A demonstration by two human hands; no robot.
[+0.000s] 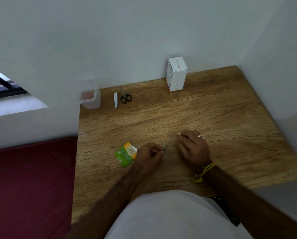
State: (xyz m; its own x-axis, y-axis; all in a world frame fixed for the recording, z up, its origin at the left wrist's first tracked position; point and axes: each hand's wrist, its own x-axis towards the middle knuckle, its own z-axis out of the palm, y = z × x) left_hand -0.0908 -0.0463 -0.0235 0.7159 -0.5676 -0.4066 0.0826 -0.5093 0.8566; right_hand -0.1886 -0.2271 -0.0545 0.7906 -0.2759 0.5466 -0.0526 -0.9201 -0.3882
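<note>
My left hand (149, 156) grips a thin metal tool, apparently tweezers (166, 145), whose tips point up and right over the wooden table (213, 109). My right hand (193, 149) lies palm down just right of the tool, fingers spread on the wood; something small and white shows at its fingertips, too small to tell what. A torn green and orange sachet (126, 155) lies flat beside my left hand, to its left.
At the back by the wall stand a clear plastic container (90, 99), a white nail clipper (115, 100), small black scissors (125, 96) and an upright white box (176, 74). A dark red mat (30, 187) covers the floor left of the table.
</note>
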